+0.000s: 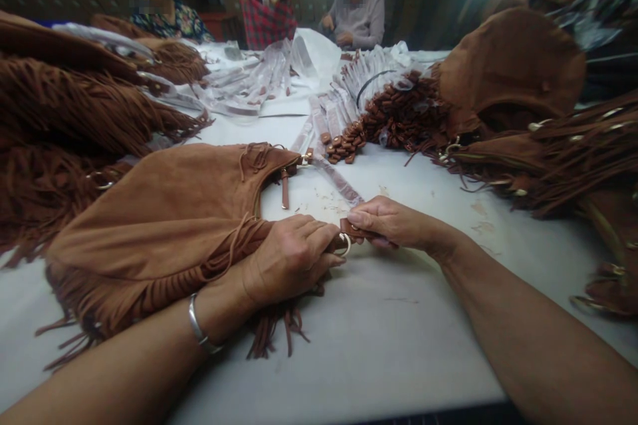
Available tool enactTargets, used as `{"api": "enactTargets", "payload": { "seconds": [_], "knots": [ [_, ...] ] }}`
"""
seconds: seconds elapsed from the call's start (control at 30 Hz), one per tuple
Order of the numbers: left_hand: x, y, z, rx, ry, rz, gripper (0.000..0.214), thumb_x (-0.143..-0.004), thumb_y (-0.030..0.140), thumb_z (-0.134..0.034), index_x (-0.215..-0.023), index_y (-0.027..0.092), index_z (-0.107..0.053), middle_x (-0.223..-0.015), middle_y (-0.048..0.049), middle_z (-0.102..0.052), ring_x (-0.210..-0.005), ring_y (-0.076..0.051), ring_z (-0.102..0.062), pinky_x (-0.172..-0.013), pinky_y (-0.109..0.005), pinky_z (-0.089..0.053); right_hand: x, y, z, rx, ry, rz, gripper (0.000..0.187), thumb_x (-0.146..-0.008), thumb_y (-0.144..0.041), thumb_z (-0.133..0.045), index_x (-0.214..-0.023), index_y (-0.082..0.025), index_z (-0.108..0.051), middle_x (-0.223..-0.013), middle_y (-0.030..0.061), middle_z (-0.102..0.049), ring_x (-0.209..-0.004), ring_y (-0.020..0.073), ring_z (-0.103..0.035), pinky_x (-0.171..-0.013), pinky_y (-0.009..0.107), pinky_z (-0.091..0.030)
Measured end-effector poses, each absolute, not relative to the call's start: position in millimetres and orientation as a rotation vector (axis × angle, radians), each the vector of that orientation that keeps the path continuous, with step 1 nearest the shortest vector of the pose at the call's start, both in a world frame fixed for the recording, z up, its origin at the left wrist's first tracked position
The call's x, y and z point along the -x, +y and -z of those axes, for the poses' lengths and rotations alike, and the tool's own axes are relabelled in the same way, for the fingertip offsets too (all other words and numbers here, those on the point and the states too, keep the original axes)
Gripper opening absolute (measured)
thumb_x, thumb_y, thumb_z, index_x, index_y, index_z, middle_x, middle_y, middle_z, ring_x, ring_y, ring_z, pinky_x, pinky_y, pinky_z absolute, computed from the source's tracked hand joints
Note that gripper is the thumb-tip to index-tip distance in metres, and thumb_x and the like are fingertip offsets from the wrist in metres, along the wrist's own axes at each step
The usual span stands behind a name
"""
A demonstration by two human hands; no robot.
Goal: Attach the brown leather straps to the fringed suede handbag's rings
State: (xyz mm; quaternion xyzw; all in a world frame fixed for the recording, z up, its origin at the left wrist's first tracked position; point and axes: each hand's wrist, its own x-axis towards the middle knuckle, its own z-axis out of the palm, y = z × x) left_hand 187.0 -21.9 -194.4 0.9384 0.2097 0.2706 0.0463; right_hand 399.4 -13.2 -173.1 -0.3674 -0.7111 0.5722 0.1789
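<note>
A brown suede handbag with fringes lies flat on the table in front of me. My left hand is closed on its near corner, beside a metal ring. My right hand pinches the brown end of a bag strap right at this ring. Clear plastic wraps the strap's middle, and its far end meets the bag's other corner at a metal fitting. A zipper pull hangs in the bag's opening. Whether the strap end passes through the ring I cannot tell.
Fringed brown bags are piled at the left, and more bags at the right. A bundle of plastic-wrapped straps lies beyond my right hand. Across the white table are several people, one in a checked apron.
</note>
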Motion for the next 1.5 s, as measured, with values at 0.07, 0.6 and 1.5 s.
{"api": "enactTargets", "payload": {
  "seconds": [0.07,0.6,1.5],
  "knots": [
    [-187.3,-21.8,194.0,-2.869,0.641,-0.822,0.024,-0.085,0.030,-0.053,-0.099,0.010,-0.053,-0.083,-0.0068,-0.062,-0.076,-0.018,-0.056,-0.069,-0.031,-0.048,-400.4,-12.9,173.2,1.047,-1.992,-1.665,0.043,-0.090,-0.047,-0.039,-0.068,-0.011,-0.050,-0.063,-0.0019,-0.046,-0.038,0.0014,-0.035,-0.032,0.013,-0.023],
    [-182.1,-21.9,187.7,-2.742,0.598,-0.647,0.029,-0.089,0.039,-0.047,-0.098,0.013,-0.055,-0.079,-0.0038,-0.059,-0.074,-0.014,-0.056,-0.067,-0.024,-0.045,-404.7,-16.3,164.2,1.112,-2.007,-1.969,0.043,-0.082,-0.052,-0.051,-0.067,-0.012,-0.055,-0.053,-0.0026,-0.048,-0.034,0.0029,-0.035,-0.030,0.015,-0.022],
    [-199.6,-31.0,184.8,-2.919,0.966,-0.297,0.014,-0.084,0.029,-0.052,-0.087,0.016,-0.050,-0.080,-0.0046,-0.055,-0.073,-0.021,-0.052,-0.063,-0.033,-0.045,-409.5,-24.2,166.6,1.178,-2.348,-1.404,0.033,-0.082,-0.037,-0.055,-0.060,-0.013,-0.055,-0.052,-0.0047,-0.040,-0.049,0.0064,-0.037,-0.047,0.018,-0.028]
  ]
}}
